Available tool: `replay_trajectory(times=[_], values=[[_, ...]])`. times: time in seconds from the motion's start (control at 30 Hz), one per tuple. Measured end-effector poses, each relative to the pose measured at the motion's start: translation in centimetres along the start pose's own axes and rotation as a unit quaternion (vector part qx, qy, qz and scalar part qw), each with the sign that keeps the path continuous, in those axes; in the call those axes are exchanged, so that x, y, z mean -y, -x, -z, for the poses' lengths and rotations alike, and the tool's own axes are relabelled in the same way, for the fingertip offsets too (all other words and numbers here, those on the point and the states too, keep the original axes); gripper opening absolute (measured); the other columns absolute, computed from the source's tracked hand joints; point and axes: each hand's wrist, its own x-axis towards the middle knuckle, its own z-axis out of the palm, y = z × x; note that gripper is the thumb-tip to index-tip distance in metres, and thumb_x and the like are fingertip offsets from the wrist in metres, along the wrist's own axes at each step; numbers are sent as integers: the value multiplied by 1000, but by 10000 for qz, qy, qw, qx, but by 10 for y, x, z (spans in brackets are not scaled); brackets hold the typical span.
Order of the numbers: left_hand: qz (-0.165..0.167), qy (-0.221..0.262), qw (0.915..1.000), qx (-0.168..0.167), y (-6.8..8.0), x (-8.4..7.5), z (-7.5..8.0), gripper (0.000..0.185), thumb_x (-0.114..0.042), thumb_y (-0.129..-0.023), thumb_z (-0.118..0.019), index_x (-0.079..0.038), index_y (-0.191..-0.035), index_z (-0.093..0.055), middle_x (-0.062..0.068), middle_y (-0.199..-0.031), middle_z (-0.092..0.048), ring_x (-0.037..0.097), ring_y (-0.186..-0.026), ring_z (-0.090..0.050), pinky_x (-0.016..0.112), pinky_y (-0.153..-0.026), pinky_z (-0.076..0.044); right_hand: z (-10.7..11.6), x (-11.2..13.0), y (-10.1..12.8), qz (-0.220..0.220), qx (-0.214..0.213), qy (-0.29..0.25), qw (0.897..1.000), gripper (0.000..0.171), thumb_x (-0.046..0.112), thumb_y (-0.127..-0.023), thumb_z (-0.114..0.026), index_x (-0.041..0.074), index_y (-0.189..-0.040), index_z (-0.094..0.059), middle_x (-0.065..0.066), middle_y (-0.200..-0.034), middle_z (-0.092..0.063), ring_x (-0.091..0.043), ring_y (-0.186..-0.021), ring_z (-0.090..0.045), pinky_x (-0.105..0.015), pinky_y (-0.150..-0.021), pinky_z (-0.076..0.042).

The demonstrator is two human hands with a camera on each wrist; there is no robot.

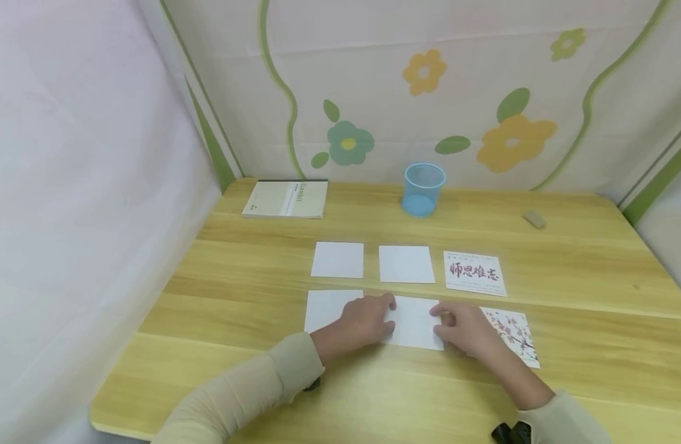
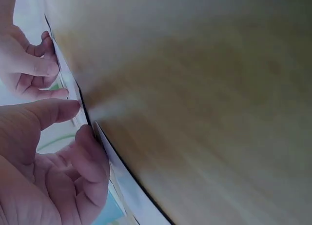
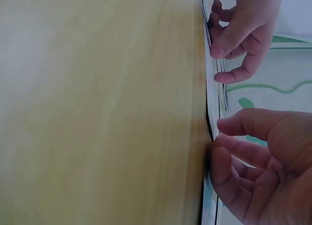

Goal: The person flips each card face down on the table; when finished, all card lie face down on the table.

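Note:
A blank white square card [image 1: 413, 324] lies flat in the middle of the front row. At its left edge my left hand [image 1: 368, 317] rests with thumb and index fingertips apart on the card. My right hand [image 1: 468, 330] touches the right edge likewise, its thumb and index finger spread. Another blank card [image 1: 326, 307] lies partly under the left hand. Beside the right hand is a card with pink blossom branches [image 1: 514, 333], partly covered. Both wrist views show the hands low at the tabletop, the left hand [image 2: 53, 161] and right hand [image 3: 273, 161] with loosely bent fingers.
Behind lie two blank cards, one left [image 1: 338, 260] and one centre [image 1: 407, 264], and a card with red characters [image 1: 474, 273]. Farther back are a notebook [image 1: 287, 199], a blue mesh cup [image 1: 423, 191] and a small tan block [image 1: 534, 219]. A flowered curtain [image 1: 373, 80] hangs behind the table.

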Motion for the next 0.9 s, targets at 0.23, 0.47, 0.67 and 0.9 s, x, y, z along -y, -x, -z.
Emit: replay_trajectory(times=[0.23, 0.47, 0.67, 0.9], values=[[76, 670, 9977, 13, -4, -10, 7, 29, -33, -79, -56, -22, -106, -53, -5, -61, -49, 13, -52, -45, 28, -46, -37, 36, -8, 13, 114, -238, -81, 9996, 34, 21, -81, -56, 8, -113, -52, -9, -77, -57, -17, -54, -53, -29, -46, -45], [186, 4344, 8908, 1324, -17, -41, 6, 39, -40, -84, -49, -18, -116, -43, 8, -88, -55, 21, -68, -56, 35, -54, -48, 85, -30, 35, -436, -48, 897, 9950, 55, 36, -84, -51, -1, -123, -40, -20, -93, -55, -26, -73, -53, -36, -55, -44], [562, 5479, 8194, 1586, -26, -62, 1, 53, -44, -85, -43, -11, -126, -32, 20, -102, -48, 31, -75, -57, 40, -58, -49, 81, -39, 39, -270, -57, 1016, 9944, 55, 30, -82, -54, -5, -122, -39, -21, -100, -54, -28, -78, -52, -42, -63, -43], [1074, 6246, 7570, 1591, -28, -68, 2, 57, -42, -87, -41, -13, -133, -23, 36, -118, -36, 35, -81, -57, 47, -63, -48, 65, -37, 35, -132, -110, 764, 9969, 56, 30, -83, -53, -1, -125, -34, -18, -94, -56, -22, -73, -52, -34, -56, -42]])
